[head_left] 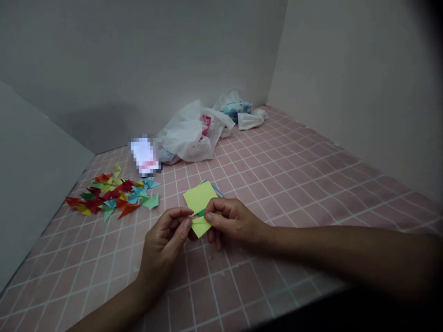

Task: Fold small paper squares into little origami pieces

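Note:
A small folded yellow-green paper [200, 226] is pinched between both my hands just above the pink checked tabletop [284, 180]. My left hand [166, 240] grips its left edge with thumb and forefinger. My right hand [231, 221] holds its right edge, fingers curled closed. Right behind the hands lies a stack of square coloured sheets [200, 196] with a yellow-green sheet on top.
A heap of several folded coloured paper pieces [112, 193] lies at the left. White plastic bags [194, 133] and a tissue pack [238, 110] sit at the back by the grey walls. A blurred white item [145, 157] stands beside the bags.

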Demonstrator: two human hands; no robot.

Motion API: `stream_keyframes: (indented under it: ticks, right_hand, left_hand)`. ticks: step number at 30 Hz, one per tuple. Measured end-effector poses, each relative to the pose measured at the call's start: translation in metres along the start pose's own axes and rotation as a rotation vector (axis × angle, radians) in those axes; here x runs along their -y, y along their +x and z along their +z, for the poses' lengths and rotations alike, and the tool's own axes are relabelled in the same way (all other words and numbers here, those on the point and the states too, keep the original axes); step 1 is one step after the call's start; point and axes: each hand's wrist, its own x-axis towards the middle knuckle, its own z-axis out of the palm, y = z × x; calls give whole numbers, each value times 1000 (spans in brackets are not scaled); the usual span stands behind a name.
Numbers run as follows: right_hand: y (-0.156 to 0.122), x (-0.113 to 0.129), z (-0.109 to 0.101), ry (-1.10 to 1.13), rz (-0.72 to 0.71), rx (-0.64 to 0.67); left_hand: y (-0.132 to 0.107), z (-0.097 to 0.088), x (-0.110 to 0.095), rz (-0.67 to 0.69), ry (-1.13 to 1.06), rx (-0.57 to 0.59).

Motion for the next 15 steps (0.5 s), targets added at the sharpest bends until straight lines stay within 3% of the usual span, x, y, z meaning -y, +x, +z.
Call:
stream_keyframes:
  ticks: [15]
  right_hand:
    - [-2, 0, 1, -28, -15, -16]
  left_hand:
    - [4, 4, -10, -78, 23, 55]
